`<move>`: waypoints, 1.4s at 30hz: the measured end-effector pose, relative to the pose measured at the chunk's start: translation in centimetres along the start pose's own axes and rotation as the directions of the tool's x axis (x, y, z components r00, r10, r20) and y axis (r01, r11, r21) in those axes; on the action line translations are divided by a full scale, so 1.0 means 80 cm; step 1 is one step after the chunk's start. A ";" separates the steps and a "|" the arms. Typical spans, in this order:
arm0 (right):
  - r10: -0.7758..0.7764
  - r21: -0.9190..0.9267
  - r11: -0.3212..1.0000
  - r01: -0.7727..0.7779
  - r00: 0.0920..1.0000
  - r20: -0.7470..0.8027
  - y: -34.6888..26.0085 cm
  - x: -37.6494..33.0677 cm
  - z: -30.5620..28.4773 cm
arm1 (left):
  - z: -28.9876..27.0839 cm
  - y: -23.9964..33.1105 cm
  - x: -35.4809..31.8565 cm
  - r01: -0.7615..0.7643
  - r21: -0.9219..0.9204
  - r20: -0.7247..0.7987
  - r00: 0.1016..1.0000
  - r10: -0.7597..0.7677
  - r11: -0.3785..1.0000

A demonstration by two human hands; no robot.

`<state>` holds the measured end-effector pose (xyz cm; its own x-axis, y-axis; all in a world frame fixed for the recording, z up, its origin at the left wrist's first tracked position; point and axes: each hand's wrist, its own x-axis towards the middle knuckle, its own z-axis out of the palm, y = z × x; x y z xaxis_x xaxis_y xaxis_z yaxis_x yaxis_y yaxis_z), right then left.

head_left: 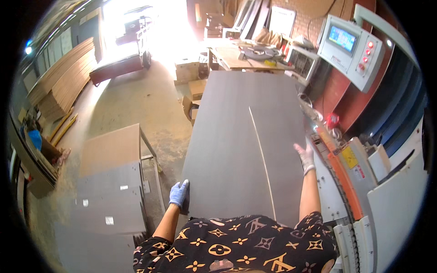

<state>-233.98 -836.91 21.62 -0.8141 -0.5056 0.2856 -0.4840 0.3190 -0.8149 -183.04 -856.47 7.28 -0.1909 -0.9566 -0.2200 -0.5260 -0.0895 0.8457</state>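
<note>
A large grey board (227,150) stretches away in front of me. My left hand (179,193), in a blue glove, grips its left edge near my body, with the fingers partly hidden at the side. My right hand (306,157), in a whitish glove, holds the right edge farther along, thumb toward the top face. A thin pale strip (261,152) runs lengthwise down the board's surface, slightly curved, toward my torso. Close along the right side of the board is an edge-banding machine (343,182) with an orange rail.
A control panel (350,48) with a lit screen hangs at the upper right. Grey panels (109,195) lie stacked on a metal stand at left. Beyond are a cluttered worktable (227,57), cardboard boxes (197,88), a flat cart (118,66) and leaning brown sheets (66,79).
</note>
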 end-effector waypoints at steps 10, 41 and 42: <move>0.214 0.155 0.961 -0.228 0.972 0.102 -0.002 0.301 0.268 | 0.020 0.133 0.370 0.068 -0.181 0.050 0.997 -0.060 0.981; 0.196 -0.760 0.633 0.145 0.920 0.340 -0.062 0.934 0.677 | 0.247 0.473 1.051 0.624 -0.652 0.436 0.773 -0.461 0.430; 0.140 -0.769 0.619 0.162 0.940 0.310 -0.052 0.928 0.656 | 0.263 0.473 1.059 0.617 -0.661 0.453 0.782 -0.429 0.427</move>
<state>-275.58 -917.88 19.76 -0.7337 -0.6795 -0.0021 -0.6777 0.7320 -0.0700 -236.58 -935.03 10.43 -0.2992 -0.5838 -0.7547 0.2055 -0.8118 0.5465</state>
